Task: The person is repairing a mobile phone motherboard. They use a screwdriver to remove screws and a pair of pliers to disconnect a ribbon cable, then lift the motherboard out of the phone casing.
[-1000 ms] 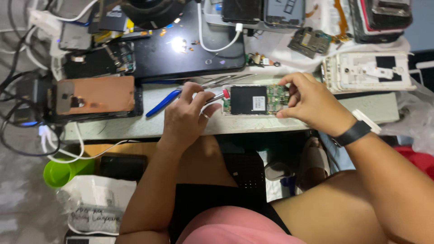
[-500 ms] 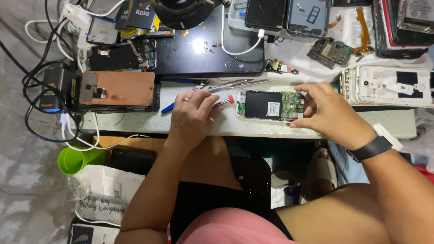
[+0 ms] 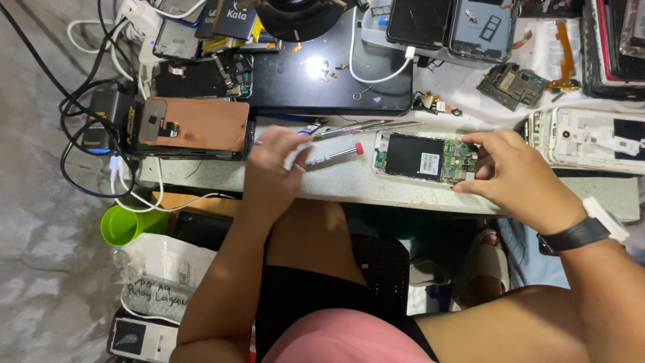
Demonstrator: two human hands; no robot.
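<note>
Fingers of right hand (image 3: pixel 521 178) pinch opened phone (image 3: pixel 424 158); left hand (image 3: pixel 275 168) grips slim metal screwdriver (image 3: pixel 332 156).

Both arms are bare from shoulder to fingertip, with no sleeves showing. The left hand (image 3: pixel 275 171) wears a thin ring on one finger. The right hand (image 3: pixel 521 178) has no ring that shows; on its wrist sits a black wristband (image 3: pixel 571 235) with a white rectangular piece (image 3: pixel 607 218) at its right edge. Nearer, the person wears black shorts (image 3: pixel 322 292) over the thighs and a pink top (image 3: pixel 346 339) at the near edge.
</note>
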